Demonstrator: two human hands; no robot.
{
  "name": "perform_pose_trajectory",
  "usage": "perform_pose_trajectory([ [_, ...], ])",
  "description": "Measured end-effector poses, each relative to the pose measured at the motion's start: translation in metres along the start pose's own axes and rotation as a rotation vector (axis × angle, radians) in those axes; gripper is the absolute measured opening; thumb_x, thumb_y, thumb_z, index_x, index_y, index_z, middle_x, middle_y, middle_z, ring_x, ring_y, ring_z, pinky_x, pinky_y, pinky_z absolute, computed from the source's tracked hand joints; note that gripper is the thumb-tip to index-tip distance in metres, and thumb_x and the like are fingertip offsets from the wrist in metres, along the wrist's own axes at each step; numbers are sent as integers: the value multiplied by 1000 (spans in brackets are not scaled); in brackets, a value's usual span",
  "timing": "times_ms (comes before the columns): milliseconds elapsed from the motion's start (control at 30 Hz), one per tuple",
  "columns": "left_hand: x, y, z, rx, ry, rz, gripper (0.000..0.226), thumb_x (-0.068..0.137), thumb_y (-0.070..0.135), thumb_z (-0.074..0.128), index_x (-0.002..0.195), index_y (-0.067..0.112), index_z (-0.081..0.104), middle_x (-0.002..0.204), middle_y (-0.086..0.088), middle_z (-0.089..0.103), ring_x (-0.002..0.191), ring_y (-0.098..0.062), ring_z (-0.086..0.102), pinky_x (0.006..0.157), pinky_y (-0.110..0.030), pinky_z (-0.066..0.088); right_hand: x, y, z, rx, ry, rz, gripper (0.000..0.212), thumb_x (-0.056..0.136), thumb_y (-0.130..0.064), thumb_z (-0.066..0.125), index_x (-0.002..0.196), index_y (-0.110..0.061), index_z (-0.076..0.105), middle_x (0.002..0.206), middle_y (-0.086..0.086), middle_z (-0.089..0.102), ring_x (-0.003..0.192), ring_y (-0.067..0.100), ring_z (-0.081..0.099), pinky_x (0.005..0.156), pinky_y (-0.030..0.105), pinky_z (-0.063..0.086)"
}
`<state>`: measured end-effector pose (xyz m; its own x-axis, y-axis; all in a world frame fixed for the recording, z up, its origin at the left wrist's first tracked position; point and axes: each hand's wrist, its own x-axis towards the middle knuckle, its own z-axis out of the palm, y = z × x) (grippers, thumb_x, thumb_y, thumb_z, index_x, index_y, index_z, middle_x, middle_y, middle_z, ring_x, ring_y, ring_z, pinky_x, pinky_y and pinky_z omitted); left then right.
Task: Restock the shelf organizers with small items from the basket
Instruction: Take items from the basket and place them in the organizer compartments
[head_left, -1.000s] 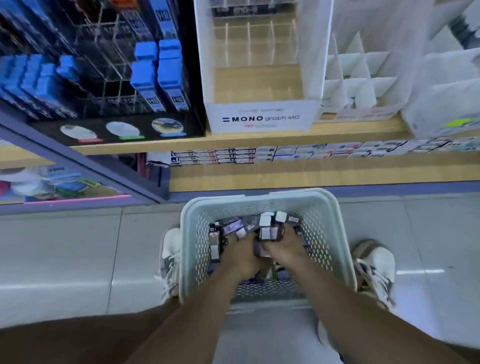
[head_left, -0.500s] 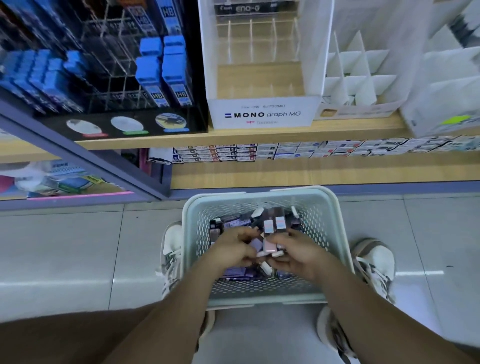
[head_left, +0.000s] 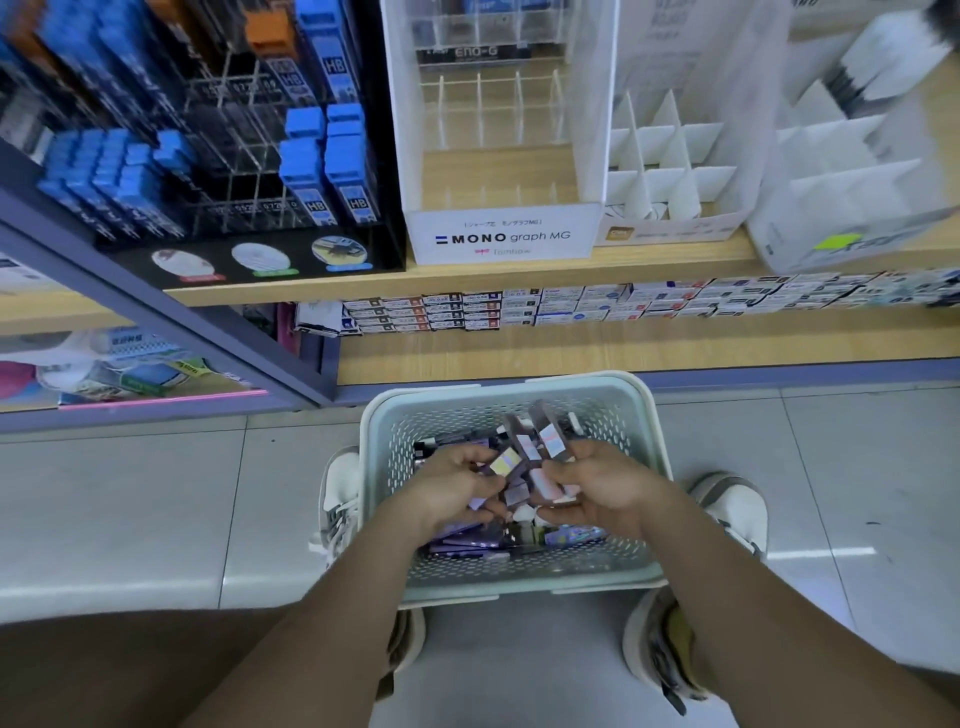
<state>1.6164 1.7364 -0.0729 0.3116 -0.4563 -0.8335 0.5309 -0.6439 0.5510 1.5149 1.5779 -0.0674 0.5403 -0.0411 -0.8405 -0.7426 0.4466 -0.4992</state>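
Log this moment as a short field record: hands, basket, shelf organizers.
left hand: grips small purple packs above the basket
right hand: grips the same bunch of packs
basket: between the shoes, more packs inside
MONO graph MG organizer: on the shelf, clear compartments look empty
white divider organizer: to its right, no stock visible

Basket (head_left: 644, 415) on floor (head_left: 130, 509) before shelf (head_left: 519, 358)
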Motion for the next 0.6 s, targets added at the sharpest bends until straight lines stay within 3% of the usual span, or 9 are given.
perform_pose_trajectory([
  [100,-12,8,-3,38,20,2,52,92,-5,47,128,32,44,87,-7,68,75,-24,72,74,-32,56,-11,-11,-6,-71,-55,12,13,98,0,47,91,-6,57,70,10,54,65,22,55,78,43,57],
  [200,-27,26,-1,144,52,56,62,91,-4,42,127,46,46,87,-7,61,67,-18,61,65,-31,52,-23,-17,-8,-138,-85,40,11,97,-5,47,87,-6,51,64,9,49,56,20,51,80,45,57],
  [300,-40,41,-2,372,84,163,38,93,19,54,122,44,52,87,-2,57,69,-17,54,66,-30,50,-40,-23,-3,-154,-103,46,27,100,-33,51,91,-8,55,59,5,43,51,18,46,64,36,56],
  [400,-57,51,-7,776,154,305,29,86,42,66,113,33,62,103,2,63,91,-17,61,78,-28,47,-63,-35,4,-210,-130,33,47,94,-53,50,95,-8,62,56,3,40,51,18,42,58,31,52],
  [533,-90,65,-13,988,187,417,22,86,45,65,97,27,72,89,6,64,81,-13,57,66,-24,42,-91,-46,6,-74,-55,-58,41,95,-51,50,101,-11,57,61,7,47,55,19,48,48,25,45],
  [600,-106,69,-18,993,191,465,21,86,45,65,91,26,73,86,5,66,82,-15,60,70,-27,46,-102,-46,3,58,6,-140,37,97,-45,50,103,-10,58,64,7,50,55,19,52,42,22,40],
])
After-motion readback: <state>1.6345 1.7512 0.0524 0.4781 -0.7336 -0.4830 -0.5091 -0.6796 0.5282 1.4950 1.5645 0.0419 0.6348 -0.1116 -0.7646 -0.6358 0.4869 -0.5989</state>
